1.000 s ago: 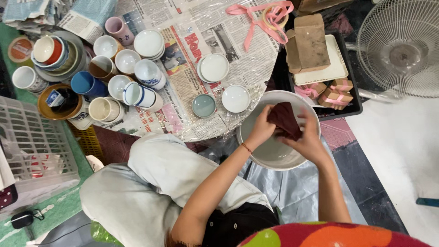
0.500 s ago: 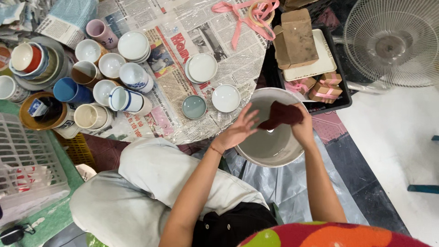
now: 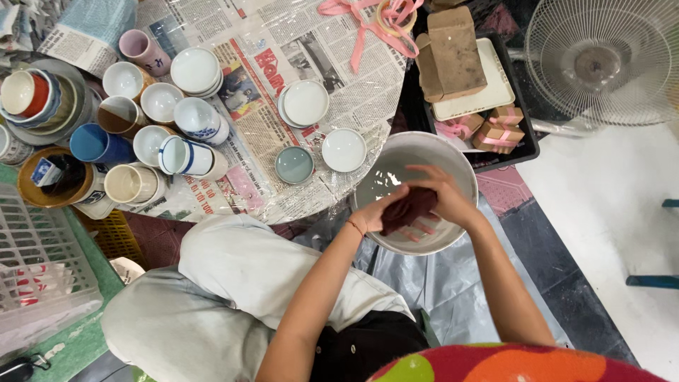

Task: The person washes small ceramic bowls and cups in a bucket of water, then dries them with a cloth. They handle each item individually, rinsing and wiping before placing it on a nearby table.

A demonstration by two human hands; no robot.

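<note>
Both hands wring a dark red cloth (image 3: 409, 209) over the white basin (image 3: 453, 152), centre right of frame. Best kept low over the basin so drips stay inside. Left hand (image 3: 373, 216) and right hand (image 3: 442, 198): each grip clenched around the cloth's ends.

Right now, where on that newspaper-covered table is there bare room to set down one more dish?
Free: the newspaper between the stacked white plates and the pink ribbon, and the strip left of the small celadon dish. Crowded: the left side, packed with cups around the blue cup. Both hands grip a dark red cloth over the white basin.
</note>
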